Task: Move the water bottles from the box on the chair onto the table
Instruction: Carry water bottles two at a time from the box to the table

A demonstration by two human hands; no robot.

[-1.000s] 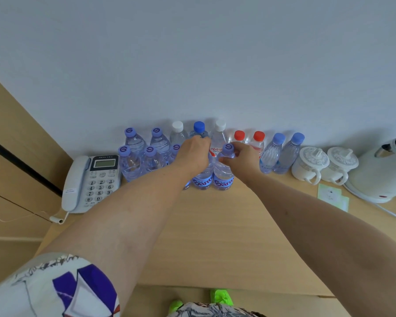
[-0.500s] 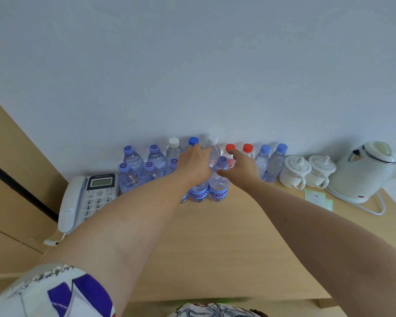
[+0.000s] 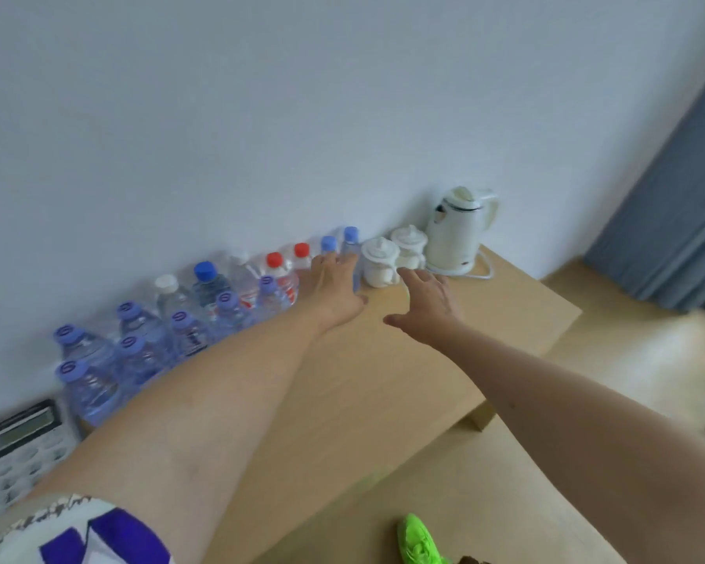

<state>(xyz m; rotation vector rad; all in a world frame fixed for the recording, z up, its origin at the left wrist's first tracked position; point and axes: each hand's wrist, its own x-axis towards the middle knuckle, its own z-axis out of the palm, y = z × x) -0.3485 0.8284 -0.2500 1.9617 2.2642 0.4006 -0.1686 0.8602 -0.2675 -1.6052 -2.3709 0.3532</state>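
the water bottles (image 3: 204, 315) are stood upright along the wall on the tabletop (image 3: 383, 380), left of the kettle (image 3: 460, 234). both hands, left hand (image 3: 336, 289) and right hand (image 3: 428, 307), are spread and empty; the box is unseen.

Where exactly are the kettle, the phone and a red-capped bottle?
kettle (image 3: 456, 234), head view, on its white body.
phone (image 3: 19, 431), head view, on its display.
red-capped bottle (image 3: 274, 259), head view, on its red cap.
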